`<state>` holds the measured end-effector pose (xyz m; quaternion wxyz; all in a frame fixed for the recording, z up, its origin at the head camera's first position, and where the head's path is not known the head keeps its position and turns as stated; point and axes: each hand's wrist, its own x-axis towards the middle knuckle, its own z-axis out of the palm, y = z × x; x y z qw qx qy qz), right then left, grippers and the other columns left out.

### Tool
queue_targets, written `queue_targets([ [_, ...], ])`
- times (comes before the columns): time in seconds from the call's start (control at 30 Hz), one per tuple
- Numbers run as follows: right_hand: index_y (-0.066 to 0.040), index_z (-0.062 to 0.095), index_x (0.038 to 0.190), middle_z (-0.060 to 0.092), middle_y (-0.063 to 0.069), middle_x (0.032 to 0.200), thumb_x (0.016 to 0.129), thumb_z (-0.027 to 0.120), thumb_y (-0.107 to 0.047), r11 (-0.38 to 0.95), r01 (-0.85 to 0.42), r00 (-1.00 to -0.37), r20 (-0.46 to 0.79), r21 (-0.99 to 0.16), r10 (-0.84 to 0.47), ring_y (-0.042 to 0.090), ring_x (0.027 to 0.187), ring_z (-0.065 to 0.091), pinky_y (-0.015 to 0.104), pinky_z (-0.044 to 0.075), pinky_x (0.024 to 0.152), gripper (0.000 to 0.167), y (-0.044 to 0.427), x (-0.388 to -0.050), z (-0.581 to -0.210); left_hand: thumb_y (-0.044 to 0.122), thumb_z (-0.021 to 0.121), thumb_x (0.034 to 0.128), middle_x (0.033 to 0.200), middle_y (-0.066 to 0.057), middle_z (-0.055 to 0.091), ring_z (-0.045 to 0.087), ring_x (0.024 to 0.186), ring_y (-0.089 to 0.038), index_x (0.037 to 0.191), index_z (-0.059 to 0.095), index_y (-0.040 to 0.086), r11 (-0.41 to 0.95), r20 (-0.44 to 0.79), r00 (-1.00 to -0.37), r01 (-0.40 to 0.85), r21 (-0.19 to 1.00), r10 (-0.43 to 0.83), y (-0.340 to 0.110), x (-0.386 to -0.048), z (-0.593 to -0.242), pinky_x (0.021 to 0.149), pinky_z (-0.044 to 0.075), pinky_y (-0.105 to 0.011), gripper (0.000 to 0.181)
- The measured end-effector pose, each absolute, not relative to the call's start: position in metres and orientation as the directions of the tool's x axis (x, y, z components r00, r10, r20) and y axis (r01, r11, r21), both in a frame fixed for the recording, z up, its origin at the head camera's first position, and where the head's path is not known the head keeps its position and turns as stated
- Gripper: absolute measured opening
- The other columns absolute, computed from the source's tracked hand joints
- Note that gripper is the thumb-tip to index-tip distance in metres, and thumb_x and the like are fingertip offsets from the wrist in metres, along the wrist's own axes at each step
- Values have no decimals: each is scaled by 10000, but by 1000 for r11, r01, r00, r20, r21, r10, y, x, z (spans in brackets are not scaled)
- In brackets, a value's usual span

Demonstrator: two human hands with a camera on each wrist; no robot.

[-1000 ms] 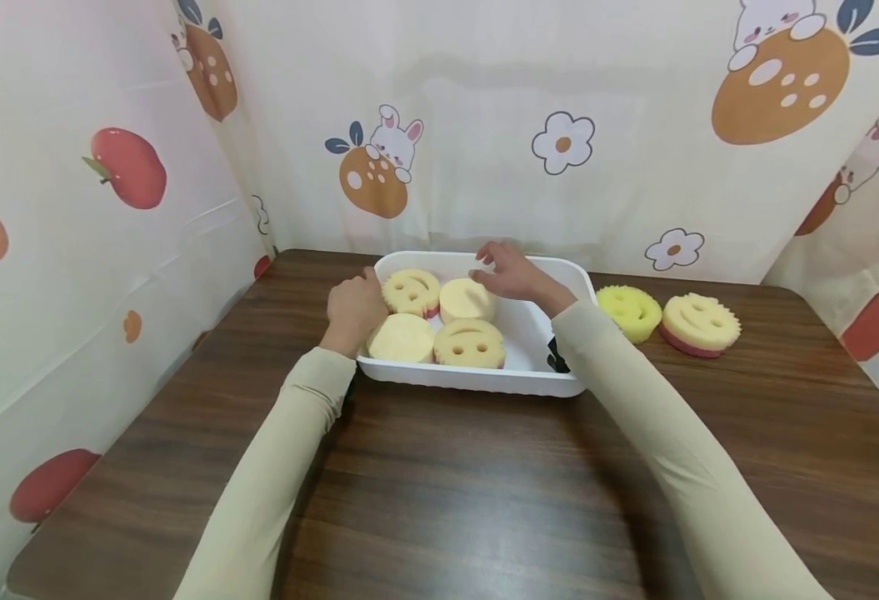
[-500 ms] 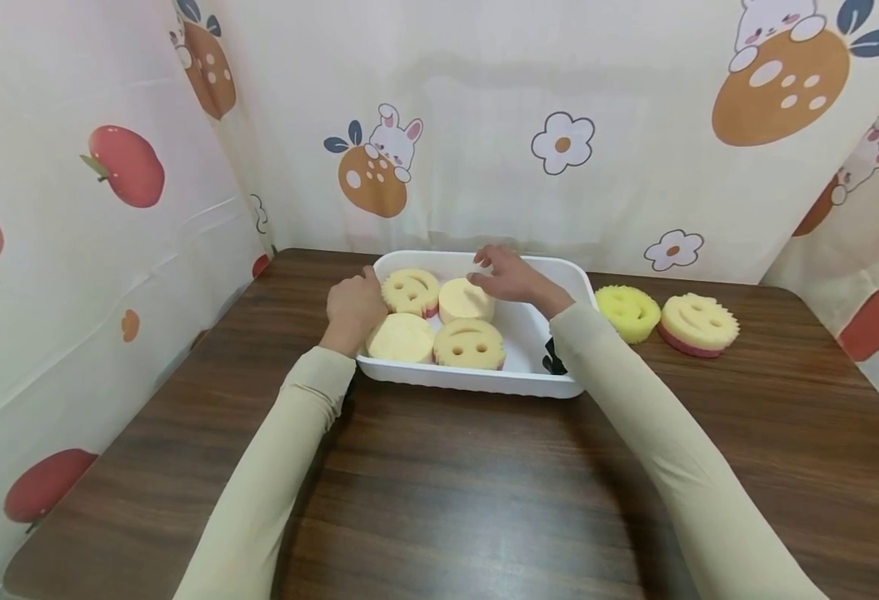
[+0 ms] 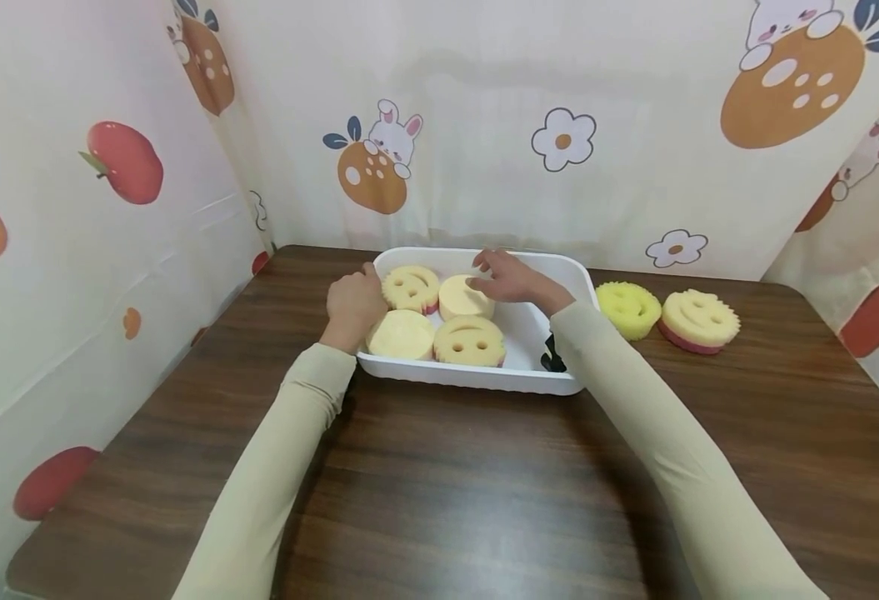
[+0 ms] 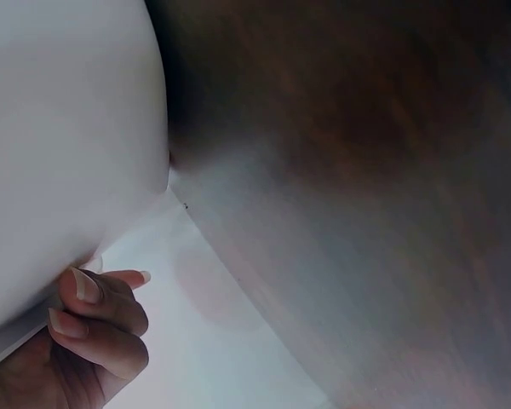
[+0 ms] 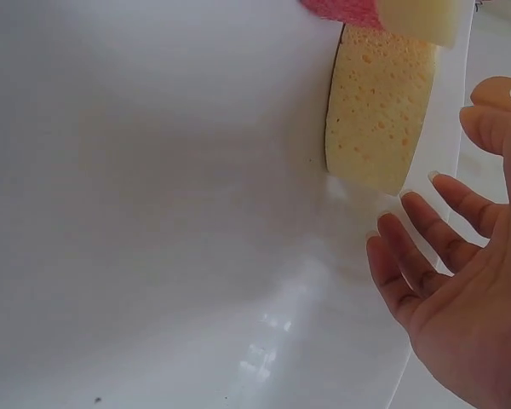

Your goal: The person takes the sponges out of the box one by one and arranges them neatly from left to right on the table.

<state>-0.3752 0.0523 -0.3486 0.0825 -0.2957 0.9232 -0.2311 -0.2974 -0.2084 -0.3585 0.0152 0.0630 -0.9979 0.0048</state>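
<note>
A white tray (image 3: 469, 377) holds several round sponges. At its left rim my left hand (image 3: 355, 308) grips the edge; in the left wrist view, that hand's (image 4: 94, 341) fingers curl around the tray's rim. Inside lie a smiley sponge (image 3: 412, 289) at back left, a plain-faced sponge (image 3: 402, 335) in front of it, and another smiley sponge (image 3: 469, 340) at front middle. My right hand (image 3: 510, 277) hovers by the plain round sponge (image 3: 461, 298) at the back, fingers loosely bent. In the right wrist view, the fingers are apart from the porous sponge (image 5: 379, 111).
Right of the tray, a bright yellow smiley sponge (image 3: 626, 310) lies beside a cream and pink smiley sponge (image 3: 700, 320) on the dark wooden table (image 3: 439, 483). A black object (image 3: 551, 358) shows partly beneath the right sleeve. A printed curtain (image 3: 484, 183) hangs behind the table.
</note>
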Motion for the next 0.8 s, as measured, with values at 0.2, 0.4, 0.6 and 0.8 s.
queue_targets([
  [0.2,10,464,1353,531,263,1357,973,549,-356,731,-517,-798,-57,-446,-600,376,1266,510,483,396,1088,534,51,-376,-349,354,522,953,1131,-217,668,682,941,-333,1487,302,-54,992,27,-992,-122,-5,-122,-208,-296,-356,778,563,-442,708],
  [0.4,3,435,1400,499,244,1407,974,552,-411,762,-507,-801,-106,-402,-589,372,1306,486,487,387,1112,605,47,-376,-351,348,521,951,1137,-219,667,683,945,-336,1486,302,-53,993,30,-992,-121,1,-121,-209,-297,-357,784,563,-447,704],
  [0.6,-2,389,1447,464,230,1436,976,545,-435,785,-494,-809,-131,-375,-572,364,1330,463,486,374,1132,659,45,-374,-352,354,534,945,1140,-220,671,683,954,-339,1487,301,-54,993,27,-993,-114,5,-114,-208,-296,-358,796,562,-448,718],
  [0.8,17,364,1471,429,227,1477,977,530,-462,789,-498,-804,-149,-360,-575,360,1365,421,480,332,1170,708,42,-369,-350,360,532,949,1136,-214,673,686,947,-333,1488,302,-47,993,36,-992,-118,2,-118,-211,-296,-360,783,564,-446,714],
])
